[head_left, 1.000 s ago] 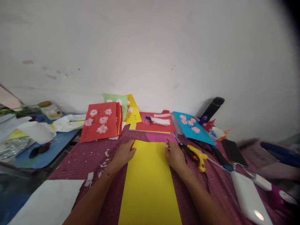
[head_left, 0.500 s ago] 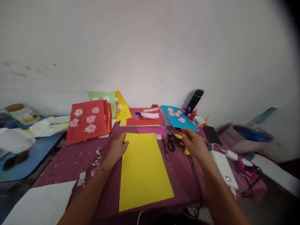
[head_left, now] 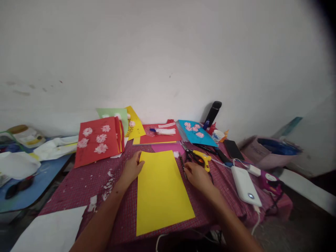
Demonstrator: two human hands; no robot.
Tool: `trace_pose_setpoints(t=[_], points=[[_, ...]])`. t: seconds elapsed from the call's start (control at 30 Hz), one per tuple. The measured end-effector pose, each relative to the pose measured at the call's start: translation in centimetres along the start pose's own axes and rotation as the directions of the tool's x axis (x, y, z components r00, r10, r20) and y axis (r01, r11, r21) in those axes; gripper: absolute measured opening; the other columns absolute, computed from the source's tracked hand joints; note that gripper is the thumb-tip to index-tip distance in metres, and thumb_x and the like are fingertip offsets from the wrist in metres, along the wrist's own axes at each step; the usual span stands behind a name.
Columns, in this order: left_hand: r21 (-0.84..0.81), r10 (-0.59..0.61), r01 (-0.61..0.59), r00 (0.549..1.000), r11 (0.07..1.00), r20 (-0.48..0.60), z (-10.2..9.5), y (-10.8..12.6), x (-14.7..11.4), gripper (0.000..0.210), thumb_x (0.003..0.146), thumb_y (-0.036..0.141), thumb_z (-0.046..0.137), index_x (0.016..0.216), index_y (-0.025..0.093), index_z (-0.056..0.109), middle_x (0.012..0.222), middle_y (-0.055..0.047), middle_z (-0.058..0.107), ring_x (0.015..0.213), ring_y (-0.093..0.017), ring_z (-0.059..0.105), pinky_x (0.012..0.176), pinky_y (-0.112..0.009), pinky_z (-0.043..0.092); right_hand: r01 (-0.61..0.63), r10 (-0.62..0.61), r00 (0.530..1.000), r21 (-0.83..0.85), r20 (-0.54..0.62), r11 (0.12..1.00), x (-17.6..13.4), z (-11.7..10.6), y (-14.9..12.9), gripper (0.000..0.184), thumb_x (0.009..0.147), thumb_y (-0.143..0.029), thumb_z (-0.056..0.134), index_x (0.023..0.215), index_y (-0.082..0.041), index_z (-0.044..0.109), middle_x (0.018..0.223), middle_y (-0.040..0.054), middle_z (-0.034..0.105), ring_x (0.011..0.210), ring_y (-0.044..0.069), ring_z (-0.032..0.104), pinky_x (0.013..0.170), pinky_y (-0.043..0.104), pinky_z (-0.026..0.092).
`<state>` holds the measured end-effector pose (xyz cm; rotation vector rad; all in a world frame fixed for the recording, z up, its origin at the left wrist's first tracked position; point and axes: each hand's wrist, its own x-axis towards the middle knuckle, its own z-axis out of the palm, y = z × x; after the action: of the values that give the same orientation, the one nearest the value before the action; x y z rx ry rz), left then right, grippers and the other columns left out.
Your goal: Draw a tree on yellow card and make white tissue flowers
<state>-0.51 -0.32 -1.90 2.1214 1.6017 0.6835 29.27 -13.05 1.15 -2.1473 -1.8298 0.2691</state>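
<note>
A sheet of yellow paper [head_left: 164, 192] lies flat on the table in front of me. My left hand [head_left: 133, 167] grips its upper left corner, thumb on top. Along the sheet's right edge is a dark patterned pen [head_left: 182, 163], and the fingertips of my right hand [head_left: 198, 176] are closed at it, palm down. Just beyond that hand are black-handled scissors [head_left: 189, 155], partly covered by it. A yellow glue gun [head_left: 206, 158] rests beside the scissors.
Cards with pink paper flowers stand at the back: a red card [head_left: 97, 141] left and a blue card [head_left: 196, 133] right. A black phone [head_left: 233, 150], a white power bank [head_left: 245, 185] and a grey bin [head_left: 258, 150] are to the right. White paper scraps [head_left: 107, 185] litter the left.
My right hand has moved left and toward me, from the glue gun over to the pen. The glue gun now lies beside the scissors. My left hand keeps its grip on the paper.
</note>
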Motion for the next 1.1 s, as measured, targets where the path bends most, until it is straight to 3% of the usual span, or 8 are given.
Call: trace_pose_setpoints(t=[0.23, 0.33, 0.43, 0.5, 0.6, 0.8, 1.0, 1.1], points=[[0.020, 0.014, -0.013, 1.000, 1.000, -0.019, -0.6, -0.4, 0.0, 0.052, 0.083, 0.021, 0.053, 0.135, 0.019, 0.044, 0.089, -0.004, 0.068, 0.077, -0.018, 0.063, 0.067, -0.026, 0.041, -0.094, 0.094, 0.996, -0.196, -0.011, 0.976, 2.0, 2.3, -1.3, 0.022, 0.086, -0.020, 0.049, 0.104, -0.013, 0.059, 0.098, 0.0165, 0.068, 0.084, 0.025, 0.067, 0.069, 0.030, 0.041], [0.024, 0.019, -0.019, 1.000, 1.000, 0.001, -0.6, -0.6, -0.1, 0.048, 0.082, 0.019, 0.053, 0.130, 0.020, 0.049, 0.086, -0.003, 0.067, 0.075, -0.017, 0.062, 0.067, -0.026, 0.041, -0.086, 0.078, 0.994, -0.112, -0.072, 0.990, 1.7, 2.0, -0.7, 0.027, 0.081, -0.018, 0.052, 0.107, -0.012, 0.058, 0.091, 0.0149, 0.069, 0.080, 0.025, 0.066, 0.067, 0.030, 0.040], [0.027, 0.040, -0.040, 0.999, 0.999, 0.010, -0.5, -0.7, -0.1, 0.045, 0.082, 0.017, 0.051, 0.126, 0.019, 0.054, 0.086, -0.004, 0.067, 0.077, -0.018, 0.061, 0.070, -0.027, 0.043, -0.019, 0.038, 0.988, 0.129, -0.151, 0.991, 1.6, 1.1, -1.0, 0.017, 0.078, -0.020, 0.053, 0.093, -0.015, 0.060, 0.081, 0.0096, 0.068, 0.073, 0.022, 0.062, 0.062, 0.028, 0.039], [0.038, 0.085, -0.085, 0.996, 0.996, -0.014, -0.5, -0.8, -0.2, 0.042, 0.080, 0.015, 0.051, 0.121, 0.017, 0.058, 0.092, -0.006, 0.066, 0.084, -0.019, 0.060, 0.077, -0.029, 0.044, 0.060, -0.002, 0.988, 0.376, -0.153, 0.925, 1.7, 0.8, -1.9, 0.010, 0.081, -0.024, 0.052, 0.086, -0.018, 0.058, 0.078, 0.0059, 0.066, 0.067, 0.019, 0.060, 0.058, 0.026, 0.040], [0.066, 0.132, -0.128, 0.990, 0.990, -0.055, -0.7, -0.8, -0.2, 0.038, 0.078, 0.013, 0.052, 0.114, 0.016, 0.062, 0.099, -0.008, 0.065, 0.095, -0.022, 0.058, 0.087, -0.032, 0.045, 0.100, -0.066, 0.995, 0.704, -0.075, 0.703, 2.2, 1.6, -4.0, 0.015, 0.085, -0.034, 0.052, 0.088, -0.020, 0.057, 0.072, 0.0009, 0.062, 0.054, 0.014, 0.056, 0.049, 0.024, 0.040], [0.054, 0.172, -0.168, 0.983, 0.984, -0.071, -0.9, -0.4, -0.4, 0.033, 0.083, 0.014, 0.049, 0.113, 0.017, 0.063, 0.105, -0.009, 0.064, 0.097, -0.021, 0.059, 0.089, -0.033, 0.046, 0.035, -0.028, 0.999, 0.911, -0.025, 0.411, 3.6, 5.3, -7.0, 0.020, 0.079, -0.036, 0.061, 0.091, -0.019, 0.059, 0.063, -0.0043, 0.054, 0.045, 0.011, 0.049, 0.042, 0.022, 0.038], [0.034, 0.339, -0.341, 0.939, 0.939, 0.060, -0.5, -0.1, -0.7, 0.023, 0.085, 0.016, 0.051, 0.101, 0.018, 0.067, 0.103, -0.008, 0.068, 0.101, -0.022, 0.059, 0.095, -0.036, 0.043, 0.036, 0.020, 0.999, 0.911, -0.048, 0.412, 2.8, 6.0, -6.5, 0.022, 0.081, -0.035, 0.062, 0.096, -0.019, 0.063, 0.078, 0.0016, 0.064, 0.054, 0.012, 0.053, 0.048, 0.023, 0.040], [0.039, 0.350, -0.355, 0.932, 0.934, 0.095, -0.2, -0.2, -0.7, 0.021, 0.084, 0.018, 0.054, 0.100, 0.018, 0.068, 0.102, -0.009, 0.067, 0.099, -0.022, 0.059, 0.094, -0.037, 0.043, 0.014, 0.035, 0.999, 0.934, -0.029, 0.356, 2.5, 5.9, -6.4, 0.027, 0.084, -0.042, 0.059, 0.095, -0.018, 0.063, 0.074, 0.0018, 0.063, 0.050, 0.011, 0.050, 0.044, 0.023, 0.037]])
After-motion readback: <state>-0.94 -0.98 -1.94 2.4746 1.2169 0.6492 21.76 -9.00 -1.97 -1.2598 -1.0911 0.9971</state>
